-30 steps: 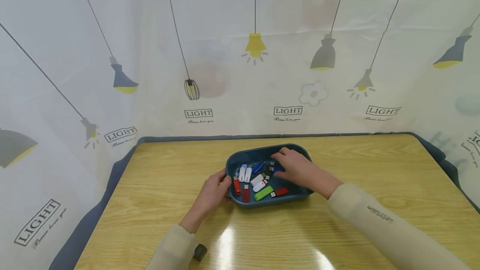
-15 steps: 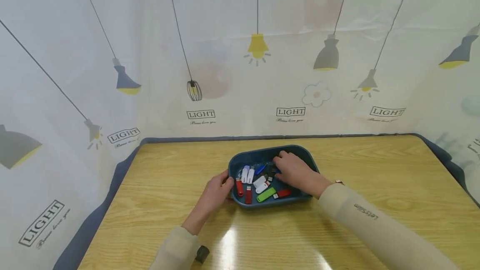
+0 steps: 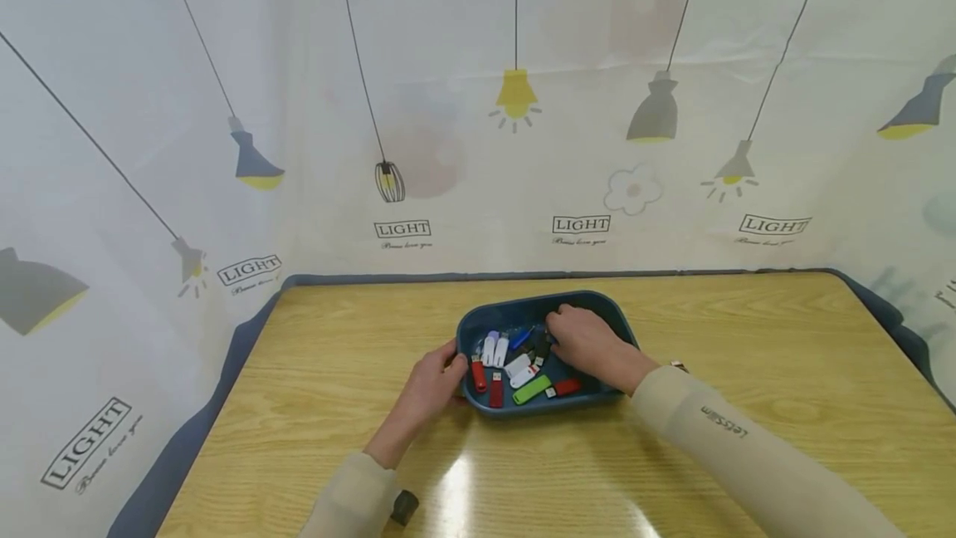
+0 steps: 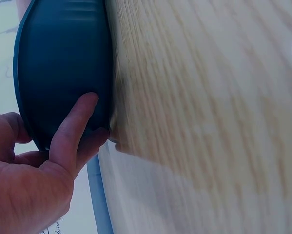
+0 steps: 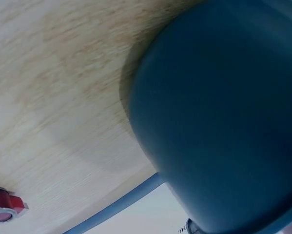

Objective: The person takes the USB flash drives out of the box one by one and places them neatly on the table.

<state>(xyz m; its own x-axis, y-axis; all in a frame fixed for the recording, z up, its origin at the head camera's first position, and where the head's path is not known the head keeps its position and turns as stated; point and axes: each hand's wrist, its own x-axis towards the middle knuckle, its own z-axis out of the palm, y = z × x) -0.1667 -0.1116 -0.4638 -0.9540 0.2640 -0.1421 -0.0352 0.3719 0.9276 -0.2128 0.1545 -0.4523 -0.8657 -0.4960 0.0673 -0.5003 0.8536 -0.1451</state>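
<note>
A dark blue plastic tray [image 3: 534, 413] holds several USB sticks: white ones [image 3: 502, 352], red ones [image 3: 496, 389], a green one [image 3: 531, 389], a blue one [image 3: 522, 338] and black ones. My left hand [image 3: 428, 382] grips its left end; in the left wrist view the thumb is at the rim and the fingers [image 4: 72, 129] lie against the outer wall. My right hand [image 3: 590, 343] reaches inside, over the tray's right half, fingers pointing down among the sticks. Its fingertips are hidden, so I cannot see what they touch. The right wrist view mostly shows the tray's outer wall [image 5: 219, 117].
On the wooden table [image 3: 336, 330], right of the tray, a red USB stick with a grey swivel cover [image 5: 4, 204] lies apart. A small dark object [image 3: 404, 508] shows beside my left sleeve. A lamp-printed curtain [image 3: 463, 106] borders the table's back and sides.
My right hand has lowered deeper into the tray, its fingers drawn in and down. The left hand keeps its place at the tray's left end. The whole view has shifted slightly.
</note>
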